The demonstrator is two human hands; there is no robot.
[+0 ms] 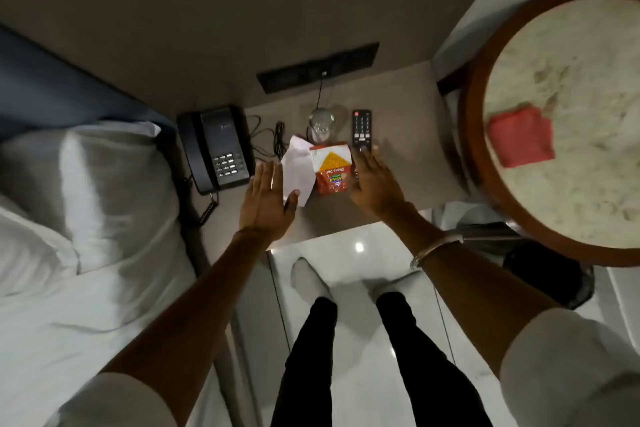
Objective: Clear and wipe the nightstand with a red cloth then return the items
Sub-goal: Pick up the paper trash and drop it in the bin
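The grey nightstand (398, 97) carries a black telephone (214, 146), a white paper (298, 168), an orange snack packet (331, 168), an upturned glass (321, 125) and a black remote (362, 128). My left hand (268, 198) hovers open with flat fingers at the paper's left edge, its thumb over the paper's near corner. My right hand (372, 180) is open, spread over the remote's near end just right of the packet. The folded red cloth (521, 137) lies on the round table (485, 191) to the right.
A bed with white pillows (104, 177) borders the nightstand on the left. A black socket panel (317, 68) is on the wall, with cables (268, 135) trailing over the nightstand. My legs stand on the glossy white floor (360, 250). A dark bin (547, 274) sits under the round table.
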